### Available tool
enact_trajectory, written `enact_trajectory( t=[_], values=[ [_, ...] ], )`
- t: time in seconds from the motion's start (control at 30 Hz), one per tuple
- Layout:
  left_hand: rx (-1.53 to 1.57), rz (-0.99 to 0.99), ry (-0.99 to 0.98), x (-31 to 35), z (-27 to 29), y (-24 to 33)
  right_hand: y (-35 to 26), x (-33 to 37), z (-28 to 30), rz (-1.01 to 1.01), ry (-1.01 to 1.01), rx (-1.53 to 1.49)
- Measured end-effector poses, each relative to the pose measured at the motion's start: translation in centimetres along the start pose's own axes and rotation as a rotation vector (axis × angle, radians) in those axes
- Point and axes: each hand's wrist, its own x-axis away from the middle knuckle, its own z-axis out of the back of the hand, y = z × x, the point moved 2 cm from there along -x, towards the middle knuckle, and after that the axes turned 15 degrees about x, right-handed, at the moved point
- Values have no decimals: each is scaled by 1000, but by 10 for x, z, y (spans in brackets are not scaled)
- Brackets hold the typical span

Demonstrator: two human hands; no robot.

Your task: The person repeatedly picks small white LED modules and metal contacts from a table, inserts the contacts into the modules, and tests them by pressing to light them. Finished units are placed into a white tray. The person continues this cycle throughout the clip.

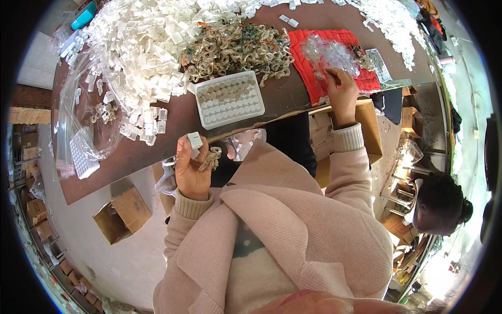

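Note:
My left hand (192, 175) is raised just off the table's front edge, its fingers closed around a small white plastic box (195, 140). A looped bundle of pale, clear cord (212, 158) hangs at the same hand, by the fingers. On the right, my right hand (343, 97) reaches over a red quilted cloth (308, 57). Its thumb and fingertips come together at the near side of a heap of small clear plastic pieces (332, 52). Whatever they pinch is too small to make out.
A white tray (230, 124) of round capped pieces stands mid-table. Behind it lie tangled cord bundles (235, 49) and a big heap of white plastic boxes (141, 47). A clear bag (78, 99) lies at left. An opened cardboard box (130, 209) sits on the floor; another person (439, 204) is at right.

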Motion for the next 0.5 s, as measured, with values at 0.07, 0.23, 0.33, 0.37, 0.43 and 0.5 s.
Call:
enact_trajectory(
  t=[0.07, 0.23, 0.33, 0.37, 0.43, 0.5],
  values=[
    [-5, 1, -23, 0, 0, -1, 0, -3, 3, -79, -15, -114],
    [-6, -19, -113, -4, -2, -3, 6, -9, 2, -190, -31, -208],
    [-10, -23, -87, -3, -1, -3, 9, -8, -2, -256, -53, -311],
    [-8, -21, -62, -2, 0, -3, 10, -8, -3, -289, -68, -338],
    [1, -23, -10, 0, 2, -2, 11, -7, -3, -293, -74, -341],
    [7, -15, -56, 0, 3, -2, 10, -7, -3, -291, -86, -300]
  ],
)
